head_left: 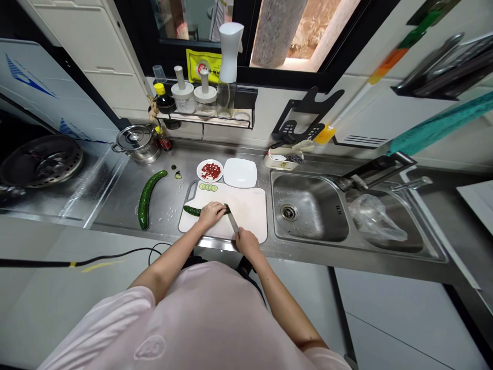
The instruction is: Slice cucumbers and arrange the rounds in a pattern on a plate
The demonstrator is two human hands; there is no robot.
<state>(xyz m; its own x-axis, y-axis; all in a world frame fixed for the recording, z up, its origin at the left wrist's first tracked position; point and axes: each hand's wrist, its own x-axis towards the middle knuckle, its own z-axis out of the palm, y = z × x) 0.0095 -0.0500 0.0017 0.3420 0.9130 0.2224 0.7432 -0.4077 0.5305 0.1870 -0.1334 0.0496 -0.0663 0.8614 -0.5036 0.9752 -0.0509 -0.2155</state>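
Note:
A dark green cucumber (191,210) lies across the white cutting board (252,210). My left hand (211,213) is closed over its middle, fingertips close to the cut end. In my right hand (247,241) is the handle of a kitchen knife (233,223), its blade at the cucumber's right end. A short row of cucumber slices (208,187) rests near the board's top left. Behind the board stand a round plate of chopped red pieces (211,171) and a white square plate (240,172). Another whole cucumber (148,199) lies on the counter to the left.
To the right is a steel sink (308,210), with a plastic bag (372,218) in its second basin. A lidded pot (138,144) and a pan (42,160) stand at left. Above, a shelf (227,119) carries jars and bottles. Small cucumber scraps (177,175) lie near the board.

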